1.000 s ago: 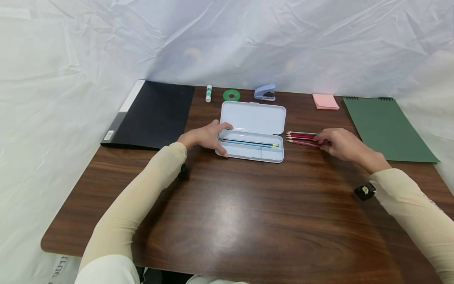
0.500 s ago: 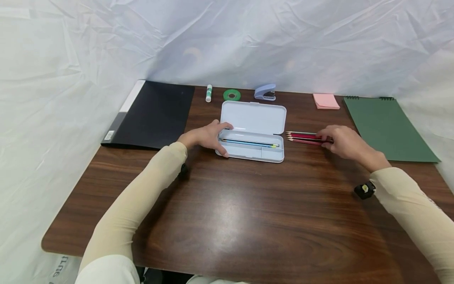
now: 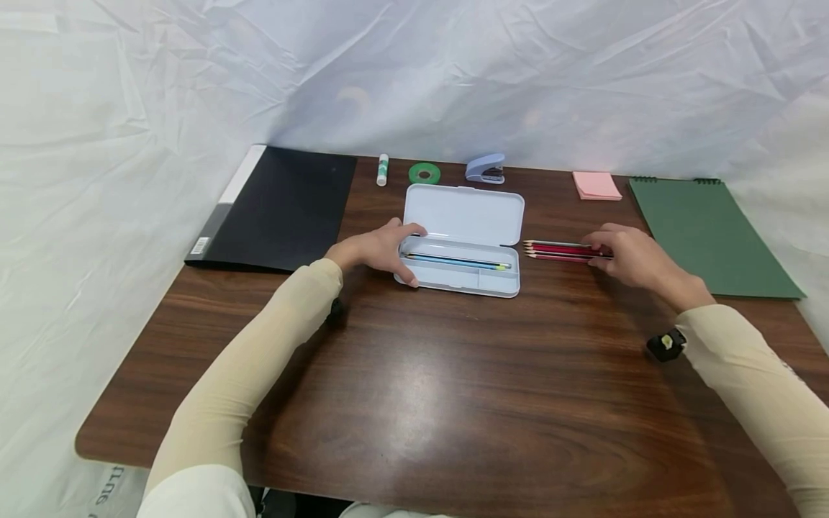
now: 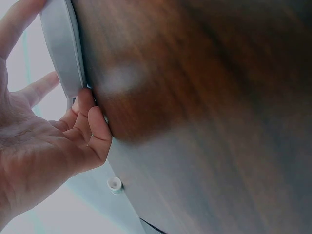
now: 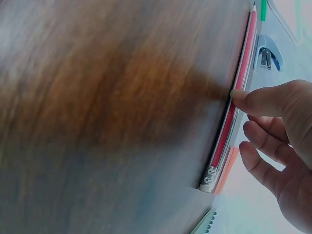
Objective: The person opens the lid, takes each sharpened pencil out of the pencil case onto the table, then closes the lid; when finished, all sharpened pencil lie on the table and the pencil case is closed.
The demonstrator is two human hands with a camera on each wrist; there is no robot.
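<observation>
A pale blue pencil case (image 3: 461,290) lies with its lid raised in the middle of the table. My left hand (image 3: 382,250) holds its left end, thumb at the front edge and fingers toward the hinge; in the left wrist view the fingers curl at the case (image 4: 66,53). Blue and dark pencils (image 3: 456,261) lie in the long compartment. To the right of the case, several red and dark pencils (image 3: 557,250) lie side by side on the table. My right hand (image 3: 624,253) pinches them near their rear ends, with the thumb on a red pencil (image 5: 226,131).
Along the back stand a glue stick (image 3: 383,170), green tape (image 3: 424,166) and a blue stapler (image 3: 485,169). Pink sticky notes (image 3: 596,185) and a green spiral notebook (image 3: 712,237) are at the right. A black folder (image 3: 285,208) lies at the left.
The nearest red pencil has swung from a slant into line beside the others. My right hand has shifted slightly back and to the right along the pencils. The left hand stays put.
</observation>
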